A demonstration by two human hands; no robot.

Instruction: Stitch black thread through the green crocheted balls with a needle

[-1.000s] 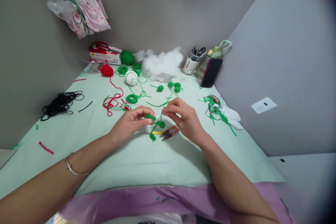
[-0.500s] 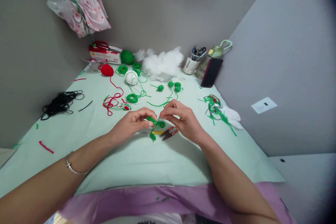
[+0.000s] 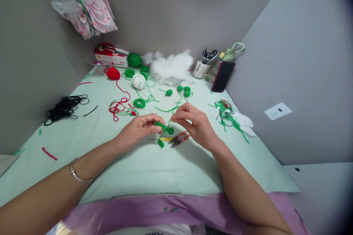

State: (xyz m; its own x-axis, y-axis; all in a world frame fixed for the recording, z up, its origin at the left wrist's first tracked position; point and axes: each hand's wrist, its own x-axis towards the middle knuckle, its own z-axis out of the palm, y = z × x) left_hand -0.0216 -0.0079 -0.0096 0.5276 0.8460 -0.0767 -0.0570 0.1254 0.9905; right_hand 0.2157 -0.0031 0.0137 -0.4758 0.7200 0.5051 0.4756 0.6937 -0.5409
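Note:
My left hand [image 3: 142, 127] pinches a small green crocheted piece [image 3: 160, 126] between thumb and fingers. A leaf-like green bit [image 3: 161, 143] hangs or lies just below it; I cannot tell if they are joined. With fingertips pressed together, my right hand [image 3: 191, 122] grips a thin silver needle [image 3: 167, 123] that points at the piece, with green yarn running by it. Under the hands lie thread snips [image 3: 179, 138] with red handles and dark blades, and a yellow-handled tool [image 3: 166, 139], perhaps a crochet hook. A small green ring [image 3: 171, 131] shows between the hands.
Behind are small green balls [image 3: 186, 92], a white yarn ball [image 3: 138, 81], red yarn [image 3: 113, 73] and white stuffing [image 3: 172, 67]. Black cord [image 3: 63, 109] lies left, yarn scraps [image 3: 227, 115] right. A phone [image 3: 223, 76] leans on a bottle [image 3: 228, 54] beside a pen cup [image 3: 201, 68].
My right hand has drawn slightly away to the right, and the silver needle now shows between it and the green piece. My left hand stays nearly still.

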